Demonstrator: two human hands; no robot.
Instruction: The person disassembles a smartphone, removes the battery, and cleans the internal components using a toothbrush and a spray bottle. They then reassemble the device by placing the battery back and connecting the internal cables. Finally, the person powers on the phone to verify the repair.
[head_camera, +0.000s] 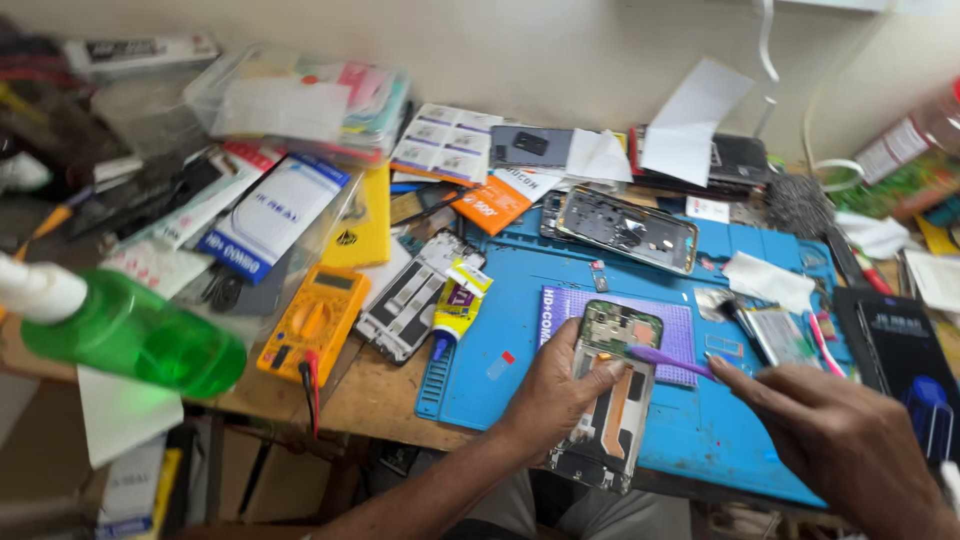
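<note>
Left hand (555, 395) clamped on opened phone (612, 400), held over near edge of blue mat (700, 430); right hand (830, 435) closed on purple tool (670, 360), tip at phone's upper board; step: board work; needs steady, light contact.

The left hand (552, 392) covers the opened phone's (612, 400) left edge. The green spray bottle (130, 332) is blurred, its nozzle cut off at the left edge. The right hand (838, 440) runs off the near right corner.
</note>
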